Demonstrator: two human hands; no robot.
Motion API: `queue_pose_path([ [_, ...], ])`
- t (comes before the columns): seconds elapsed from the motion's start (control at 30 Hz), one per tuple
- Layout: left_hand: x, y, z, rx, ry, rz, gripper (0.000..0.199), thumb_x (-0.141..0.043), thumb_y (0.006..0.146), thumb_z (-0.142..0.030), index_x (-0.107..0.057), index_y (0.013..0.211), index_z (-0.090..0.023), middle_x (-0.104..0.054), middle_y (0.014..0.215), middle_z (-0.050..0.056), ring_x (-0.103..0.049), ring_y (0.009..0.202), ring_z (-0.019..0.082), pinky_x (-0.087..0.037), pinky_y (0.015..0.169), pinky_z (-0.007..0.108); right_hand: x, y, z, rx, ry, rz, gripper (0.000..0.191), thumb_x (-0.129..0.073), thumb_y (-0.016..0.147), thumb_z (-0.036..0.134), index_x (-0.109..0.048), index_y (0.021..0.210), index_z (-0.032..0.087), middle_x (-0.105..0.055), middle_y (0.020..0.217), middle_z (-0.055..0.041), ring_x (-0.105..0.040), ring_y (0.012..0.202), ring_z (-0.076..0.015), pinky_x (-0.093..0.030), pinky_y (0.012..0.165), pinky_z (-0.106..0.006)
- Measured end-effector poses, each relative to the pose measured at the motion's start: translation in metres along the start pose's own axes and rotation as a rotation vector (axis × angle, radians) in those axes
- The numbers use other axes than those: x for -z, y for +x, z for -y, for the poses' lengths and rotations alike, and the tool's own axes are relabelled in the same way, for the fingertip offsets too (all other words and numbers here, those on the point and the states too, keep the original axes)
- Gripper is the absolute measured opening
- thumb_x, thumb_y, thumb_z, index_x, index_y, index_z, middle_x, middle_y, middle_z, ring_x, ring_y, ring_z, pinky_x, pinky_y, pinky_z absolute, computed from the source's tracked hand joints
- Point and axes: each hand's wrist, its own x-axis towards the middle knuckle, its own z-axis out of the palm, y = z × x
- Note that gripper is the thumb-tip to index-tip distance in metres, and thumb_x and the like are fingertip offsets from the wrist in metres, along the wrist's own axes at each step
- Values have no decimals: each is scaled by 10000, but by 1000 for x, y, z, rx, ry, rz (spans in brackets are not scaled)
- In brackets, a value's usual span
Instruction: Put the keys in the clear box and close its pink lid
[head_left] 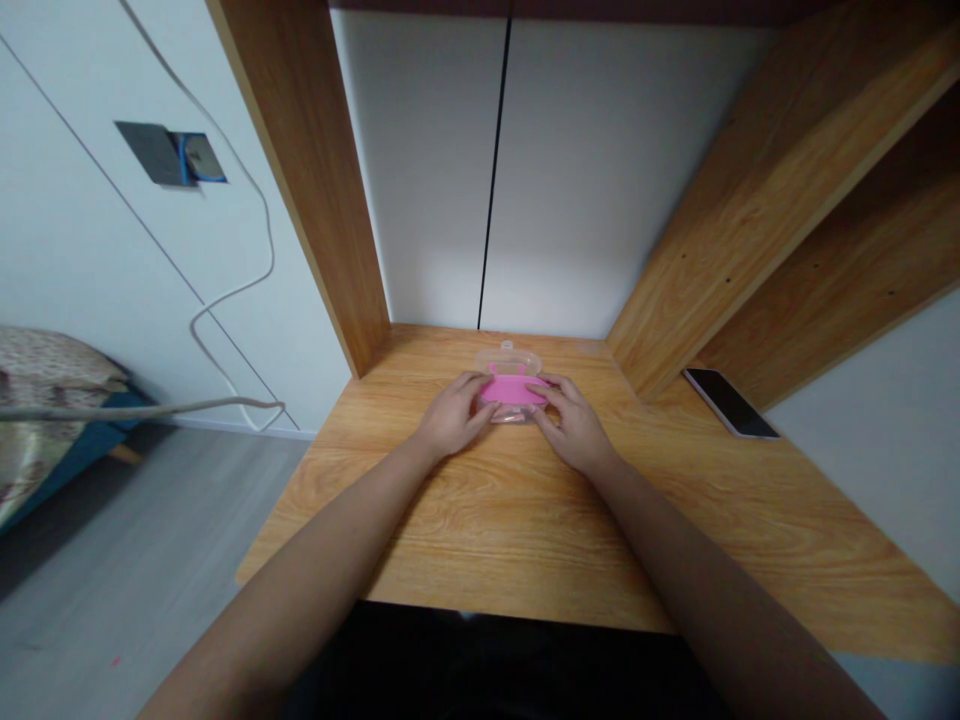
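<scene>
A small clear plastic case [517,415] rests on the wooden desk [495,530] with its see-through lid [517,357] raised at the far side. Over its base lies a flat pink oval piece [512,389]; its exact kind does not show. My left hand [451,414] curls around the left end, thumb on the near edge and fingers on the far one. From the other end my right hand [574,424] grips it, with fingertips on top of the pink surface and the thumb at the case's near side. What lies beneath the pink piece is mostly hidden.
A phone [731,402] lies to the right, beside a wooden upright [750,220]. Another wooden panel [307,180] bounds the desk at the left, and a white wall [427,180] closes the back. A pale cable [217,300] hangs at the far left.
</scene>
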Motion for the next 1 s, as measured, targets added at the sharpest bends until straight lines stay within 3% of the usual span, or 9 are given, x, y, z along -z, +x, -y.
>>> queue_pose_path([
  [0.4,-1,0,1,-9,-9,-14,387,-439,1000,-362,-562,1306,-159,-611,1280,140,-579,1210,255,-461,1076,423,-2,0,-2,-18,9,-6,363,-513,964,385,-664,1265,249,-558,1325,-120,-545,1261,-279,-444,1113,-500],
  [1.0,-4,0,3,33,13,8,484,-437,995,-387,-481,1405,-132,-607,1337,163,-588,1225,275,-458,1081,443,-3,-1,-2,-3,13,1,357,-532,961,365,-665,1265,233,-532,1385,-121,-522,1298,-266,-427,1134,-475],
])
